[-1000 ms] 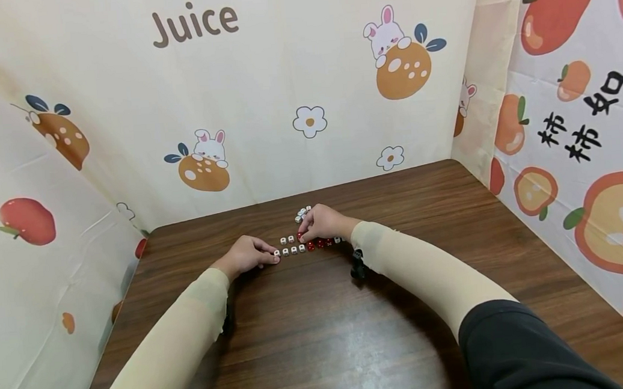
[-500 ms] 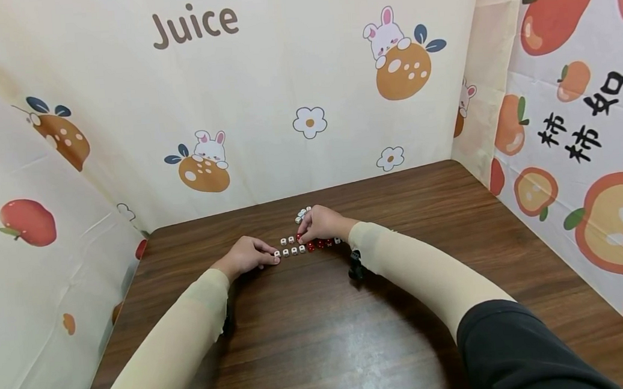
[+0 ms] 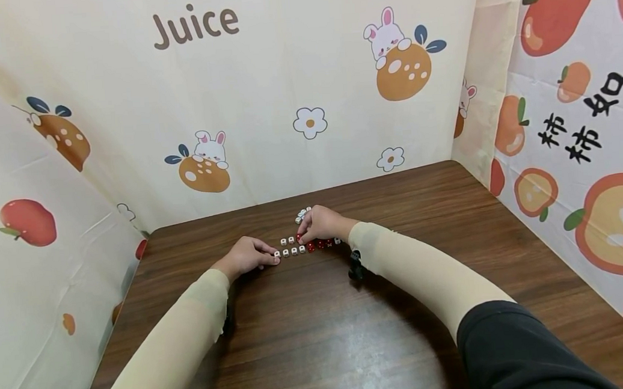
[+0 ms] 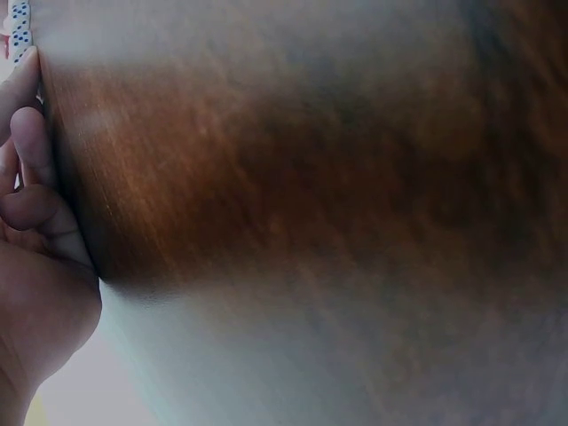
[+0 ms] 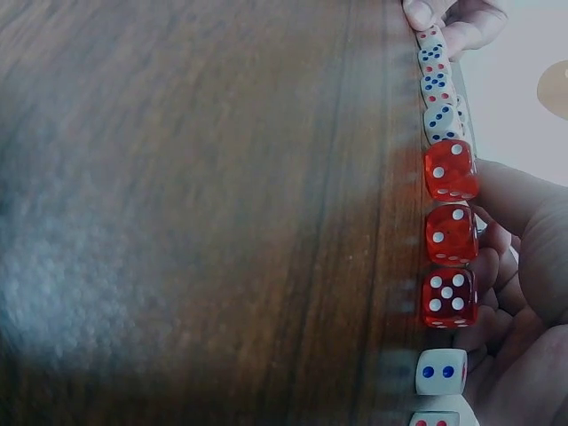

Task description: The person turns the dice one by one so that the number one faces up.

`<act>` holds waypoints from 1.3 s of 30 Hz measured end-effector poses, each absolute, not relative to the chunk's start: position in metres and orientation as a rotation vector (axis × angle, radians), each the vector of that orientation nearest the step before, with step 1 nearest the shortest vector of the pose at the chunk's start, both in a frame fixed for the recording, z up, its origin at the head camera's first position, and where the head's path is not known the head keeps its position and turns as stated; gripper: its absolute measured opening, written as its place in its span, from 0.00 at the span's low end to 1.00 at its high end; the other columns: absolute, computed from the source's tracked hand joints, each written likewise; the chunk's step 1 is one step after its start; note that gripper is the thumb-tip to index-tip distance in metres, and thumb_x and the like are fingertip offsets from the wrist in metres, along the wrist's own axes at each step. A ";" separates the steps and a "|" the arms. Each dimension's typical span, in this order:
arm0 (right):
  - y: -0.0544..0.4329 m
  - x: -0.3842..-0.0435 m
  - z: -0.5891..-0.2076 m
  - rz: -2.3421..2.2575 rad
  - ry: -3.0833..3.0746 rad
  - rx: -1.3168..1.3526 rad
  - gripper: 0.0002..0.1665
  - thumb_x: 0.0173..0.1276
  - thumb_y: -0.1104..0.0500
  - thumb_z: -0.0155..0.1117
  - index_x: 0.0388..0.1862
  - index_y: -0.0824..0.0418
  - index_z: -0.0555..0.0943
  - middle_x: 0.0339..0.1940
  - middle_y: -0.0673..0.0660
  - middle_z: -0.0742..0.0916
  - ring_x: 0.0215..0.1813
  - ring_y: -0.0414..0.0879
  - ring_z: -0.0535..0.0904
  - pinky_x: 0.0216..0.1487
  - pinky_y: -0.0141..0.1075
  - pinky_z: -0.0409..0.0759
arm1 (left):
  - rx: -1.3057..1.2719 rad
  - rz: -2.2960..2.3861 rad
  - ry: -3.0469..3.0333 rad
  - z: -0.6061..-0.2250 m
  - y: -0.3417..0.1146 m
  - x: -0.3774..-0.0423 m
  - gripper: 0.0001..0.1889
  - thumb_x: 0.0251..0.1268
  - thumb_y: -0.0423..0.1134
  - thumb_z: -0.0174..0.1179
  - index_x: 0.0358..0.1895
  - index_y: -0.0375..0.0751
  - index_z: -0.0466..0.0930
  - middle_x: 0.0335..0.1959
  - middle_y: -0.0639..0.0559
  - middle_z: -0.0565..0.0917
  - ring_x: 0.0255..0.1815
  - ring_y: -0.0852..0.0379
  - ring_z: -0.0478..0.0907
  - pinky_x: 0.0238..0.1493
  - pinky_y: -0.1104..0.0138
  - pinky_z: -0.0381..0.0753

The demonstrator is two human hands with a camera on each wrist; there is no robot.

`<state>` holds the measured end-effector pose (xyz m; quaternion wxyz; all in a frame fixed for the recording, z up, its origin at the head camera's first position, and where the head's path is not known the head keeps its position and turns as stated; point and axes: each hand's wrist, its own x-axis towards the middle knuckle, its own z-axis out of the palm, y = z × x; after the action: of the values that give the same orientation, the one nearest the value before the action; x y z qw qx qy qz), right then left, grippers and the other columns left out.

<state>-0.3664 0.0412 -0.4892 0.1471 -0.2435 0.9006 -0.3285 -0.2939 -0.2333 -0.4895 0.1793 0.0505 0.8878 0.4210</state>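
Note:
My left hand point(image 3: 246, 255) pinches the white die point(image 3: 277, 254) at the left end of the front row, thumb and fingertips at its sides. That row continues rightward with more white dice point(image 3: 294, 252), then red dice point(image 5: 451, 235), then white again point(image 5: 441, 372). Behind it runs a shorter row that includes two white dice point(image 3: 287, 241). At this row's right end my right hand point(image 3: 321, 223) pinches a red die point(image 3: 299, 237) between thumb and fingers. In the right wrist view the front row hides the right fingertips. Only the left hand's edge and fingers point(image 4: 34, 142) show in the left wrist view.
A small cluster of white dice point(image 3: 302, 214) lies farther back, partly behind the right hand. The brown wooden table point(image 3: 321, 338) meets a printed wall covering point(image 3: 265, 149) at the back and sides. Small black devices point(image 3: 356, 267) hang at the wrists.
My right hand and wrist have shifted very slightly left over the past second. The left hand keeps its place, and the rows look the same.

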 end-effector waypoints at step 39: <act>0.058 -0.376 -0.486 -0.959 2.727 -0.503 0.15 0.83 0.47 0.75 0.54 0.54 0.98 0.57 0.53 0.97 0.56 0.47 0.89 0.65 0.45 0.86 | 0.132 1.196 2.510 -0.487 -0.231 -0.292 0.12 0.67 0.38 0.83 0.49 0.37 0.98 0.47 0.49 0.97 0.35 0.60 0.82 0.37 0.67 0.85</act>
<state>-0.3761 0.0582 -0.4863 0.1035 -0.1705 0.9244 -0.3251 -0.2916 -0.2314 -0.4866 0.1781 0.0466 0.8873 0.4227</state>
